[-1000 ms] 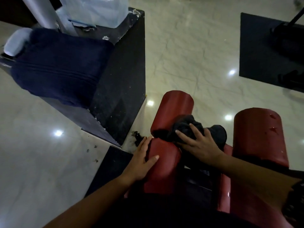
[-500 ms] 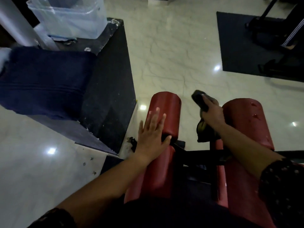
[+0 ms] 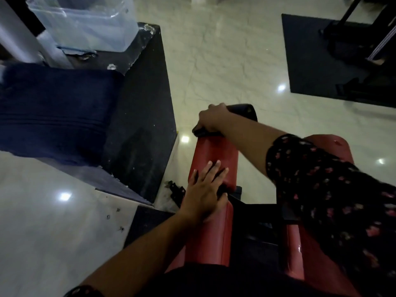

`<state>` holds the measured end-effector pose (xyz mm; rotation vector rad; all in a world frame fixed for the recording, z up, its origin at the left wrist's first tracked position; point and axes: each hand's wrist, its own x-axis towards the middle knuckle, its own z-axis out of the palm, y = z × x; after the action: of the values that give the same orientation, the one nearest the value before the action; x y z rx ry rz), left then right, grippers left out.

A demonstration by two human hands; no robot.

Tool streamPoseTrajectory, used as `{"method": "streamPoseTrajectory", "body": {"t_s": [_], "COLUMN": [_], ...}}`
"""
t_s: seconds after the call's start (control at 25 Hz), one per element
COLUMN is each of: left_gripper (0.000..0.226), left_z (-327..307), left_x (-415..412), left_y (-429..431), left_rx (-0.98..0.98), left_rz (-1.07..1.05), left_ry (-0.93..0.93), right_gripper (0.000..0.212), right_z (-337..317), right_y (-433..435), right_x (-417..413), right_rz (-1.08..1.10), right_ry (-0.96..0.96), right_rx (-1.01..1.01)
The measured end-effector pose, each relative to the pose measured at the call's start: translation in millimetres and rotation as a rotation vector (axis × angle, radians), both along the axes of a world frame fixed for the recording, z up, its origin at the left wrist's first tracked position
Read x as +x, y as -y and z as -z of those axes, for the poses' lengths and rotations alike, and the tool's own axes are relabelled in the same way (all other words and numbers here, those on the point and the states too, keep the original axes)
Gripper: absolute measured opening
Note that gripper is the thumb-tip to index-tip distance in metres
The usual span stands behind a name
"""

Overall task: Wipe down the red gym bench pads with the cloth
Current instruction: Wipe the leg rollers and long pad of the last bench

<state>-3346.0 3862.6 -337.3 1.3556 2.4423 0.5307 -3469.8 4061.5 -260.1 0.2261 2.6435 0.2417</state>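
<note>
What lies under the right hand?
A dark cloth, gripped by the right hand on the far end of the red cylindrical pad. The pad's end beneath is covered.

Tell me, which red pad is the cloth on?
The far left pad: the right hand holds the dark cloth at its far end. Others show none.

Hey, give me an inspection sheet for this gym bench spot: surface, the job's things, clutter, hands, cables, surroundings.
Surface: glossy marble floor, light reflections on it.
Job's things: red pads; dark cloth over the far end of the left one.
Clutter: small black piece on the floor left of the pads.
Hands: right hand grips the dark cloth; left hand rests flat on the red pads.
Cables: nothing seen.
Surroundings: black block, navy fabric and clear plastic bin to the left; dark mat far right.
</note>
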Motion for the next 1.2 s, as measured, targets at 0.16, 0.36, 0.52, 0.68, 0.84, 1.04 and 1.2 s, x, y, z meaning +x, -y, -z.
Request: {"method": "streamPoseTrajectory", "body": {"t_s": [0.16,0.36,0.52,0.68,0.84,1.04,1.2], "left_gripper": [0.068,0.079,0.077,0.070,0.065,0.057,0.048], "left_z": [-0.4,-1.5,-0.6,-6.8,-7.4,-2.8,-7.6], "left_x": [-2.1,-7.1,-8.2,-2.2,-3.1,-2.8,-3.4], "left_y": [-0.4,-2.7,-2.6,-0.3,1.5,2.2,2.0], "left_rx": [0.010,-0.004,-0.020,-0.017,0.005,0.020,0.056], "left_rz": [0.000,0.005,-0.014,-0.013,-0.009,-0.002,0.008], "left_ry": [-0.015,0.032,0.002,0.043,0.039,0.050,0.131], "right_gripper": [0.043,0.063,0.076,0.083,0.082,0.081,0.078], "right_z": [6.6,19.1,70.6,108.8,126.4,110.0,108.3], "right_y": [16.2,-71.6,-75.5,-25.1,42.6,82.2,99.8], "right_x": [-13.2,39.9,111.5,165.4,237.9,271.6,278.3], "right_rz": [-0.186,0.148,0.672,0.927,0.964,0.852,0.728], "right_ry": [0.075,-0.129,-0.426,-0.623,-0.523,-0.598,-0.597], "right_rx": [0.092,-0.424,-0.864,-1.009,-1.076,-0.883,-0.565]}}
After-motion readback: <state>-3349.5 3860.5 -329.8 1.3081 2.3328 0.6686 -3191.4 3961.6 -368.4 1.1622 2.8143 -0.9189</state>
